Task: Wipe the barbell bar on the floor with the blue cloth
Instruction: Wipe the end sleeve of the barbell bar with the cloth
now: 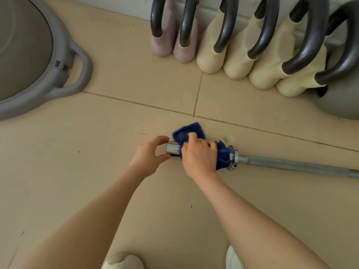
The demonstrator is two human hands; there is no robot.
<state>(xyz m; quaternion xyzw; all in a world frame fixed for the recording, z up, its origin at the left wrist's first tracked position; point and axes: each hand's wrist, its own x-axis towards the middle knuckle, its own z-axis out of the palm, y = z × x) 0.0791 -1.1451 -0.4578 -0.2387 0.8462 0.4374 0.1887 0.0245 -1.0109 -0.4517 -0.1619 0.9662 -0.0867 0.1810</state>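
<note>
The barbell bar [291, 164] lies on the tiled floor [116, 191], long axis running left to right. The left hand [148, 155] pinches its chrome end; the right hand [200, 155] grips the blue cloth [223, 155] around the sleeve.

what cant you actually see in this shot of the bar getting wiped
- Head view: the barbell bar runs off the right edge, so its far end is unseen.
- The sleeve under the blue cloth and right hand is covered.
- The left hand hides the sleeve's end face.
</note>
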